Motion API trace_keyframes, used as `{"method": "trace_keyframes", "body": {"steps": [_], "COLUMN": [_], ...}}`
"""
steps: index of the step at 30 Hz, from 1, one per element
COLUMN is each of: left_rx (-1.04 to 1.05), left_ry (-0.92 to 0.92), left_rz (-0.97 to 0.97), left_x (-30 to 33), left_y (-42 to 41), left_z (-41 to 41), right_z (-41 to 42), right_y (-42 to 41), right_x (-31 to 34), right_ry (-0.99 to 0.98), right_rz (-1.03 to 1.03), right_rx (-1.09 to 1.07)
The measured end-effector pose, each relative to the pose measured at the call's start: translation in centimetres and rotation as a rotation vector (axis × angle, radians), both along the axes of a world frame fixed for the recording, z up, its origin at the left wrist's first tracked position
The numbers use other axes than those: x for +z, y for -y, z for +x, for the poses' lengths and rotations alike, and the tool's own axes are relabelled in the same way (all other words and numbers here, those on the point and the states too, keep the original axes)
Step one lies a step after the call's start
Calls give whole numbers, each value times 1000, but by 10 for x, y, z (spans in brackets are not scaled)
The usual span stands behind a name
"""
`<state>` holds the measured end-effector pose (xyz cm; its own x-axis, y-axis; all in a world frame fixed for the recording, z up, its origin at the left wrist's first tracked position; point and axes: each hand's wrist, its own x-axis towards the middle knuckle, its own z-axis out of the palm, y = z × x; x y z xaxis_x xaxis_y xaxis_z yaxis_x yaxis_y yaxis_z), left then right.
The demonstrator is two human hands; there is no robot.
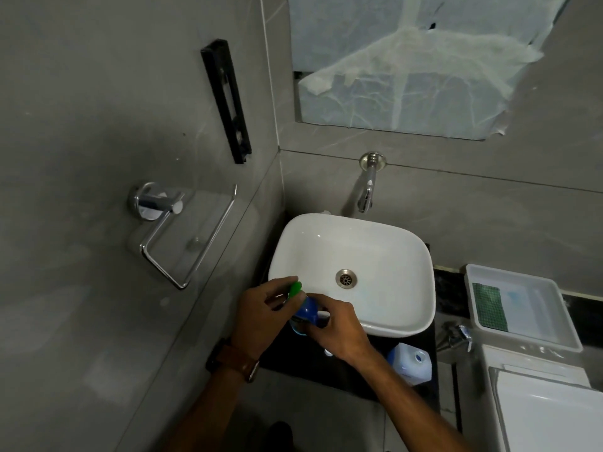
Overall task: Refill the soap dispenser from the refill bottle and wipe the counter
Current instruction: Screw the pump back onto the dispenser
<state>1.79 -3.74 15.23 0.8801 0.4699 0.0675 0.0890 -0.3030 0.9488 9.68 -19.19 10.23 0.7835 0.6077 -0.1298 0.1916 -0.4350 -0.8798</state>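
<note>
Head view: both hands hold the soap dispenser (305, 313) at the basin's (421, 318) front edge — left hand (261, 313) pinching its green pump (296, 287), right hand (339, 327) gripping the body. A slip could spill soap onto the dark tabletop (352, 376) — the refill bottle (409, 363) stands near.

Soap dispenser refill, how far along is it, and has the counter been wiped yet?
Early. Both hands, left hand and right hand, grip the blue soap dispenser at its green pump top, seemingly working it. The refill bottle stands untouched on the dark counter. Pouring remains. So does wiping: the green cloth lies in the white tray.
</note>
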Motion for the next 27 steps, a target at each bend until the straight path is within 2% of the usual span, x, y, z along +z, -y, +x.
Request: {"method": "trace_keyframes", "body": {"steps": [8, 13, 18, 27], "left_rx": [110, 168, 165, 159], "left_ry": [-116, -239, -306, -351], "left_rz": [-38, -73, -84, -62], "left_x": [-29, -59, -80, -109], "left_y": [-14, -26, -30, -41], "left_z": [-17, -27, -28, -24], "right_z": [-4, -5, -6, -9], "right_y": [-26, -49, -69, -80], "right_x": [-35, -69, -103, -138], "right_ry": [-11, 56, 20, -52], "right_rz": [-27, -74, -138, -104], "right_rx": [53, 62, 35, -10]}}
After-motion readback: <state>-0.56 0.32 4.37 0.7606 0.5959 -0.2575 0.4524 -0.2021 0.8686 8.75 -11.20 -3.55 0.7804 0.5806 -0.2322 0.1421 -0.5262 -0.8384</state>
